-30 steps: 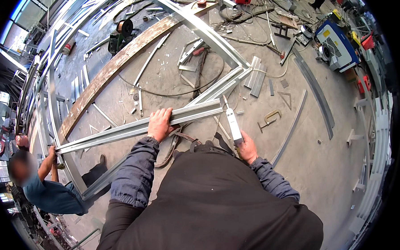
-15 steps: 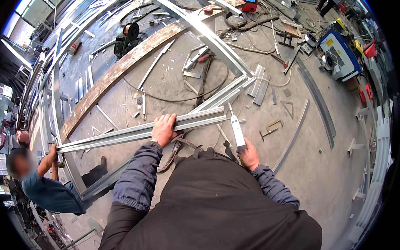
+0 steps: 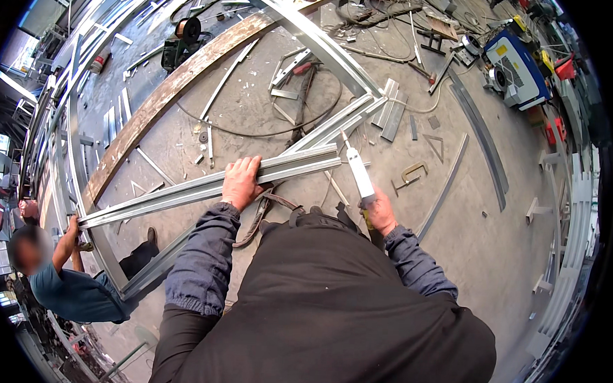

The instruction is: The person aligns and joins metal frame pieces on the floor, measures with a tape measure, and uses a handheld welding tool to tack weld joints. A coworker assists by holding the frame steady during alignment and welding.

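Note:
My left hand (image 3: 242, 183) is wrapped around a long silvery metal profile (image 3: 299, 165), close to its right end. The profile slants across in front of me, and its far left end is at the hands (image 3: 76, 233) of another person in a teal shirt. In my right hand (image 3: 381, 212) is a caulking gun with a white sealant tube (image 3: 360, 173). Its thin nozzle points up and away, just beside the profile's right end; I cannot tell whether they touch. My fingers hide much of the gun's handle, which shows some yellow.
A large metal frame (image 3: 326, 52) stretches beyond the profile, with a corner ahead. A rusty plank (image 3: 188, 92) crosses the floor. To the right lie a C-clamp (image 3: 405, 174) and long metal strips (image 3: 483, 146). A blue-and-white machine (image 3: 517, 67) stands at far right; cables lie ahead.
The view has shifted a little, so most things sit slightly higher and further left. The sealant tube's nozzle is now closer to the profile's end. Both hands keep their hold.

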Demonstrator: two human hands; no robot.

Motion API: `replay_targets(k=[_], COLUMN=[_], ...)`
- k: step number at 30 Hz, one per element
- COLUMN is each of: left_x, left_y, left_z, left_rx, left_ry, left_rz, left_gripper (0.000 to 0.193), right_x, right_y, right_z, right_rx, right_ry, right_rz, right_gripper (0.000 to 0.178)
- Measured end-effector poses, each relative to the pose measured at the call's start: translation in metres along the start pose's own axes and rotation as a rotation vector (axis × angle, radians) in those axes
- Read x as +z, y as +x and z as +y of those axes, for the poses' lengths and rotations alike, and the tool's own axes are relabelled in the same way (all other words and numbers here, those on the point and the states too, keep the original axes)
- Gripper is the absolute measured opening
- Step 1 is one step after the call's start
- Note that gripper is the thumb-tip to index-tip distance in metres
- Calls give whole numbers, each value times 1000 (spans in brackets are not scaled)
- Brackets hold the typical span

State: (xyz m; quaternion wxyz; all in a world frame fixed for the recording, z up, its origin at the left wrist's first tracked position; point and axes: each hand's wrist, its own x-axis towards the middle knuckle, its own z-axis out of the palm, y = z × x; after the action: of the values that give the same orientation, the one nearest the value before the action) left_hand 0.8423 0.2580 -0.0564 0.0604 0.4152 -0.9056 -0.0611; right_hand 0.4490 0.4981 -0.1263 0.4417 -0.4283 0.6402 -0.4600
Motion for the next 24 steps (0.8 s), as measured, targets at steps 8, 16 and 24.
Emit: replay_targets(k=[8,16,24], left_x=[-6,-15,-16], left_y=[-1,4,13], left_z=[-2,3,6], left_rx=[-33,-19,-46], left_ry=[-9,-61,-115], left_rz=[-66,-59,-39], left_gripper=[93,86,80], right_x=[-28,59,129], right_y=[159,340,432], right_z=[-103,-192,-120], right_rx=[-69,9,-37], right_ry=[157,39,-345], right_rz=[-113,-175,-265], right_gripper=[62,40,52])
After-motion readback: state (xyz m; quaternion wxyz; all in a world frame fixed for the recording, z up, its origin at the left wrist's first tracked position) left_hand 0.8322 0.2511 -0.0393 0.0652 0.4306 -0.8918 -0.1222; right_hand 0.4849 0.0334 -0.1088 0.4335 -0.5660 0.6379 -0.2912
